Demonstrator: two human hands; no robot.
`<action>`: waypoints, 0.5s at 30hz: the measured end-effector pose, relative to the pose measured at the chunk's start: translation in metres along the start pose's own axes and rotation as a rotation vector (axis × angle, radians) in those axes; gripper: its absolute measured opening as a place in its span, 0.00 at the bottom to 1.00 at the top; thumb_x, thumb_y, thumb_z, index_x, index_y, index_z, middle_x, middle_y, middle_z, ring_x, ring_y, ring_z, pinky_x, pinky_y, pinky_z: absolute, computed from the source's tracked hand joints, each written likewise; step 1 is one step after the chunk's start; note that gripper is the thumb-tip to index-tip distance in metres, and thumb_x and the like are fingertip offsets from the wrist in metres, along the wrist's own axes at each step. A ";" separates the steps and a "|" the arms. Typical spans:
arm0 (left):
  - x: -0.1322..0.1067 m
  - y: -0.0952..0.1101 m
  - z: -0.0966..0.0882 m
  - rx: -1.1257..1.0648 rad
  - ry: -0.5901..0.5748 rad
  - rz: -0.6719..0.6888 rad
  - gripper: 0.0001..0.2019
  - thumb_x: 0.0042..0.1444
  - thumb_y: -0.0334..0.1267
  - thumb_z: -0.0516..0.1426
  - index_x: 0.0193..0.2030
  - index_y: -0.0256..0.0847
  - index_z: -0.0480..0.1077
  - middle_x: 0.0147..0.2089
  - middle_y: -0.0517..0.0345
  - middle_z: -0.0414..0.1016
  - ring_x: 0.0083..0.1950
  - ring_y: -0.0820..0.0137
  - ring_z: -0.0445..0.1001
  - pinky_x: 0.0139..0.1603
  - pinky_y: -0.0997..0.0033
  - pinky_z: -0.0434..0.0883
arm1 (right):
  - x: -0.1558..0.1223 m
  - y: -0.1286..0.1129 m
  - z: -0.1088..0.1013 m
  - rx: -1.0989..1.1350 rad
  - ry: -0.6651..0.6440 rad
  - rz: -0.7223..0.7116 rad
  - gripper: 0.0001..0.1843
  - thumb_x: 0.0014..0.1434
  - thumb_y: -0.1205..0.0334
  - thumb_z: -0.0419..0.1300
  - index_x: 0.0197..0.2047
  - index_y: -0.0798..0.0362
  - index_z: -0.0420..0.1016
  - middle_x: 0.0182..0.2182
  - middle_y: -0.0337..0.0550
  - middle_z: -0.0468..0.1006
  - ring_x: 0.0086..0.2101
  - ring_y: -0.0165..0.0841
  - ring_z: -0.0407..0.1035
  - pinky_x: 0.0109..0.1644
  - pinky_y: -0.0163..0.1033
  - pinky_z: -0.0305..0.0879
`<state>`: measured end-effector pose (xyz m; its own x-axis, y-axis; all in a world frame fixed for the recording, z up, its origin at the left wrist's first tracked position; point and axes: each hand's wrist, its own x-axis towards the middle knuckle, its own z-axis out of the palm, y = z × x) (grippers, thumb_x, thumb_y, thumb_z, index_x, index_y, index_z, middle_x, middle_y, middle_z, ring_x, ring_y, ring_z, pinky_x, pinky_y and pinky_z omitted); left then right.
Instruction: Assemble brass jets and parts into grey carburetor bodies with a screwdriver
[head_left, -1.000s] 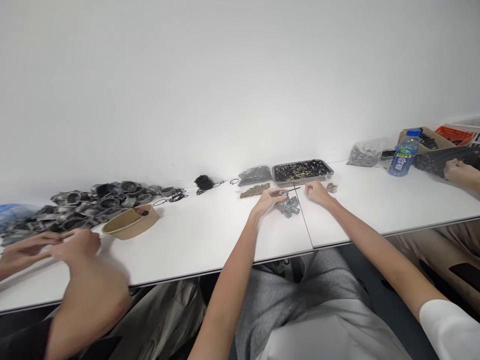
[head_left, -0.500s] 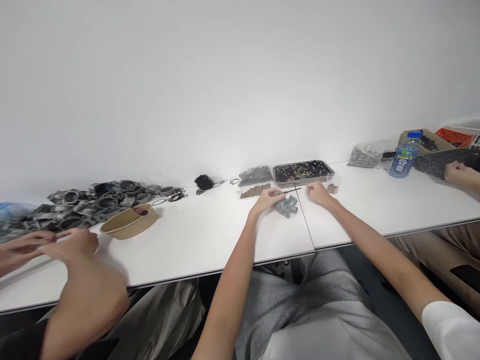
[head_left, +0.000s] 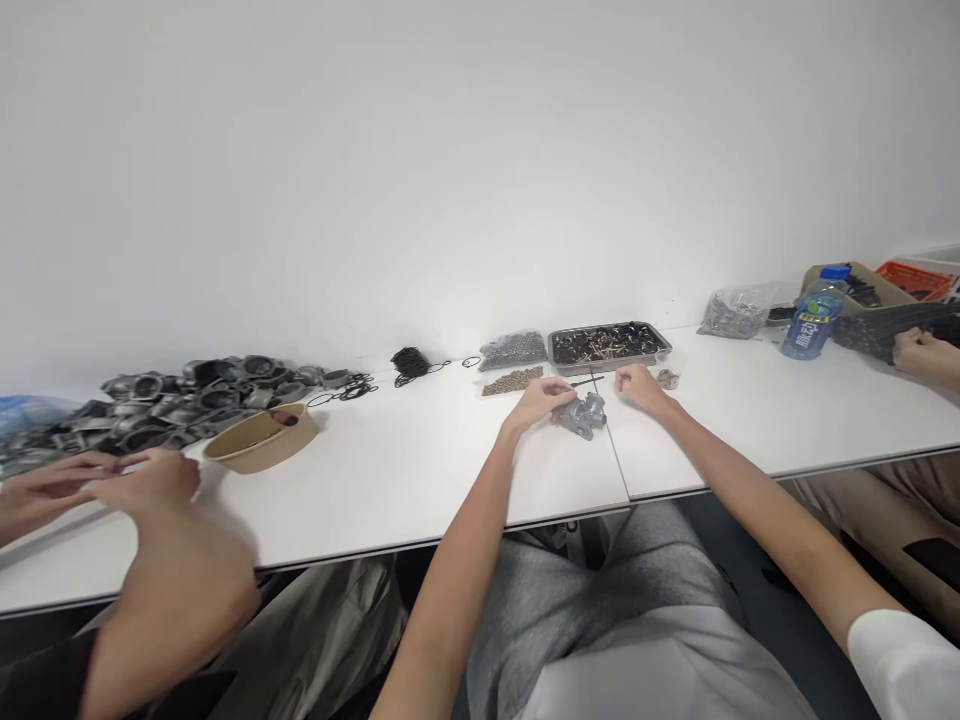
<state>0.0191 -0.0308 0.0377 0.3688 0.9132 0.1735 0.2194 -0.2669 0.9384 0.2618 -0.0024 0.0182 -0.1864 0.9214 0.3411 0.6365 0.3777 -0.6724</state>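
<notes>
My left hand point(head_left: 538, 400) rests on the white table point(head_left: 420, 480) with its fingers curled around a small grey metal part point(head_left: 583, 414). My right hand point(head_left: 637, 385) sits just right of it, fingers pinched on a thin dark pin point(head_left: 586, 381) that points left over the part. Directly behind both hands stands a metal tray point(head_left: 607, 345) full of small dark and brass pieces. A patch of small brass bits point(head_left: 511, 381) and a bag of dark beads point(head_left: 512, 349) lie beside the tray.
A pile of grey metal housings point(head_left: 187, 395), a brown paper bowl point(head_left: 259, 440) and black rubber rings point(head_left: 409, 363) lie to the left. A co-worker's hands point(head_left: 112, 485) work at far left. At right are a blue water bottle point(head_left: 814, 315), a plastic bag point(head_left: 739, 310) and another person's hand point(head_left: 919, 350).
My left hand has turned the grey part slightly on the table. The right hand stays pinched by it. The co-worker's hands at left shifted a little.
</notes>
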 end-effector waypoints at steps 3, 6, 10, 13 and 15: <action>0.000 0.002 0.006 -0.031 -0.029 0.012 0.16 0.47 0.47 0.65 0.34 0.34 0.74 0.21 0.60 0.70 0.17 0.75 0.67 0.19 0.74 0.64 | 0.001 -0.001 -0.001 -0.003 -0.004 0.003 0.09 0.40 0.72 0.46 0.19 0.55 0.65 0.20 0.41 0.71 0.27 0.31 0.64 0.34 0.35 0.56; 0.001 0.002 0.009 -0.060 -0.027 0.020 0.17 0.46 0.47 0.66 0.35 0.34 0.73 0.23 0.60 0.72 0.19 0.75 0.69 0.21 0.74 0.67 | 0.001 -0.001 -0.001 -0.009 -0.004 0.007 0.09 0.40 0.73 0.46 0.19 0.55 0.65 0.21 0.41 0.72 0.27 0.30 0.64 0.34 0.35 0.55; 0.003 0.000 0.011 -0.091 -0.025 0.020 0.18 0.46 0.47 0.66 0.35 0.34 0.73 0.23 0.60 0.72 0.20 0.74 0.70 0.22 0.73 0.69 | 0.001 0.000 -0.001 -0.013 -0.009 0.006 0.09 0.39 0.73 0.45 0.19 0.55 0.65 0.21 0.41 0.72 0.27 0.30 0.64 0.33 0.35 0.54; 0.005 -0.003 0.011 -0.116 -0.011 0.023 0.18 0.45 0.46 0.67 0.36 0.34 0.72 0.26 0.59 0.72 0.22 0.75 0.71 0.25 0.72 0.71 | 0.002 0.001 -0.001 -0.016 -0.009 0.000 0.09 0.40 0.73 0.46 0.19 0.55 0.65 0.21 0.40 0.72 0.27 0.30 0.63 0.33 0.35 0.54; 0.006 -0.005 0.011 -0.132 0.006 0.026 0.19 0.44 0.45 0.67 0.37 0.34 0.72 0.27 0.58 0.73 0.24 0.75 0.72 0.26 0.72 0.72 | 0.002 0.002 -0.001 -0.018 -0.010 -0.003 0.09 0.40 0.73 0.46 0.19 0.55 0.65 0.21 0.40 0.72 0.27 0.30 0.62 0.33 0.35 0.54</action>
<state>0.0302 -0.0272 0.0303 0.3671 0.9085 0.1997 0.0888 -0.2480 0.9647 0.2634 0.0006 0.0184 -0.1955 0.9211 0.3367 0.6491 0.3789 -0.6596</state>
